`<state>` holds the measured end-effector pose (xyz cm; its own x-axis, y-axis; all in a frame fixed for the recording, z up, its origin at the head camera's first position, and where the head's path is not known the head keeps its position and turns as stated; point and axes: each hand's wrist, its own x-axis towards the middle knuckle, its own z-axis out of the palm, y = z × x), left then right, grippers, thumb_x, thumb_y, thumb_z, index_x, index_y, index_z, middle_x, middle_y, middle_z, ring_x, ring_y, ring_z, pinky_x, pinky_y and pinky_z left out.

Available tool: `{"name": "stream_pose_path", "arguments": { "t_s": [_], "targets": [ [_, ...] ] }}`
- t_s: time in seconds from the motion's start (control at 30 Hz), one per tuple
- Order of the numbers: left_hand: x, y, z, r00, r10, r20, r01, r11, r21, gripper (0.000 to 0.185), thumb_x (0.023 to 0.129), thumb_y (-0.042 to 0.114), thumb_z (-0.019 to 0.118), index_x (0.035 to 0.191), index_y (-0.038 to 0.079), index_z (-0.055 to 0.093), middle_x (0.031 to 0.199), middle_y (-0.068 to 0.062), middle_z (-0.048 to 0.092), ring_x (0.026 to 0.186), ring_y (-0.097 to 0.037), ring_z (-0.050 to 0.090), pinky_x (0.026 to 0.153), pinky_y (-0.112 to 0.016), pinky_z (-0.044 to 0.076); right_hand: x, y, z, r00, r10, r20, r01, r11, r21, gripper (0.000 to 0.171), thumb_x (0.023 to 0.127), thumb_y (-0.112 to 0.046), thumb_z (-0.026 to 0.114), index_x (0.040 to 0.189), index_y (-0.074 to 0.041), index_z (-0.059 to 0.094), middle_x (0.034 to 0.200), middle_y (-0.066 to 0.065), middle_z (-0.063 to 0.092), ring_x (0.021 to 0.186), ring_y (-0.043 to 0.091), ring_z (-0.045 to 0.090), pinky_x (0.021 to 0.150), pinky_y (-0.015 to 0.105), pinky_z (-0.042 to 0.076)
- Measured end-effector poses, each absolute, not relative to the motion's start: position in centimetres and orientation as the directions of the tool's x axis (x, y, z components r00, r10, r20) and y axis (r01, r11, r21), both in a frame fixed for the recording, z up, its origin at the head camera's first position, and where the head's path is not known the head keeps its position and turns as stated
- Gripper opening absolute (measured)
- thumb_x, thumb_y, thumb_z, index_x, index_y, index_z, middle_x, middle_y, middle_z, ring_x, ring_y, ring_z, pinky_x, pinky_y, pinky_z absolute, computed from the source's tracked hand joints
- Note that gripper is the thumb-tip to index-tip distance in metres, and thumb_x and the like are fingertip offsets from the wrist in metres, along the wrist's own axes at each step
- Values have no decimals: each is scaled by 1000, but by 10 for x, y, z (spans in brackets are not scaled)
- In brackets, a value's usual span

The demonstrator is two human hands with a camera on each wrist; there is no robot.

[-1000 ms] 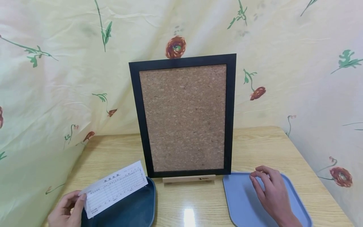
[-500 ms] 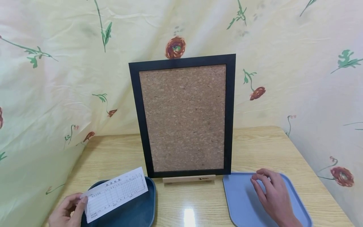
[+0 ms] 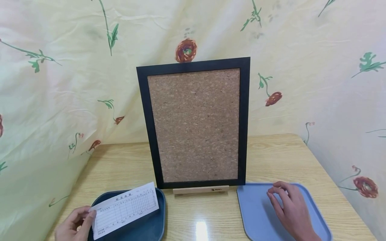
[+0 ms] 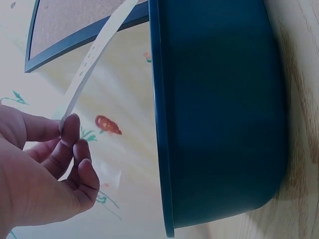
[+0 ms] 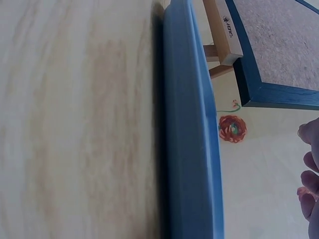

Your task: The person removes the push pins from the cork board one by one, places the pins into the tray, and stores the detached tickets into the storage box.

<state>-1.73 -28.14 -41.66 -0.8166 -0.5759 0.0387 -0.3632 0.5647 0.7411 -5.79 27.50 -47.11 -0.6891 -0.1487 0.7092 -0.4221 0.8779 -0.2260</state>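
My left hand (image 3: 73, 223) pinches a white printed form (image 3: 125, 208) by its left end, between thumb and forefinger. The slip, ruled like a table, slants up to the right over a dark blue bin (image 3: 144, 227). In the left wrist view the paper (image 4: 94, 59) appears nearly edge-on, held beside the bin's tall wall (image 4: 224, 114). My right hand (image 3: 291, 207) hovers over a light blue tray (image 3: 256, 214), its fingers loosely bent and nothing seen in them. Only some of its fingertips (image 5: 309, 184) enter the right wrist view.
Between the two containers a black-framed cork board (image 3: 199, 127) leans upright on a wooden stand (image 3: 200, 190). Wood-grain table (image 3: 184, 214) surface lies in front of it. A flower-patterned cloth (image 3: 90, 73) hangs behind and along the sides.
My left hand has lowered slightly and shifted a little right, bringing the form down closer over the dark blue bin. The right hand has sunk very slightly above the tray.
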Motion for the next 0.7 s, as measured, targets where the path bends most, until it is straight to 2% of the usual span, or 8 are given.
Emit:
{"name": "stream_pose_path", "arguments": {
  "t_s": [0.23, 0.5, 0.7],
  "targets": [
    [-17, -283, -416, -835, -550, 12, -376, 587, 717, 17, 97, 7, 61, 107, -6, 66, 71, -2, 66, 60, -2, 48, 59, -15, 38, -57, 275, -474, -643, -141, 753, -446, 868, -218, 56, 106, -48, 38, 83, -6, 67, 94, 13, 65, 84, 29, 52, 77, 34, 33],
    [-17, -285, -418, -870, -492, 3, -359, 639, 681, 15, 95, 3, 62, 107, -5, 67, 72, -3, 67, 60, -2, 48, 58, -16, 39, -55, 277, -475, -641, -142, 755, -444, 870, -214, 53, 106, -48, 39, 83, -8, 66, 95, 12, 65, 85, 29, 52, 76, 34, 34],
    [-17, -287, -420, -891, -451, -44, -366, 660, 656, 17, 96, 3, 60, 109, -5, 66, 75, -4, 69, 61, -2, 49, 60, -18, 42, -53, 278, -475, -664, -147, 734, -438, 871, -222, 55, 106, -48, 38, 83, -7, 66, 96, 13, 64, 88, 29, 52, 79, 35, 34]
  ]
}}
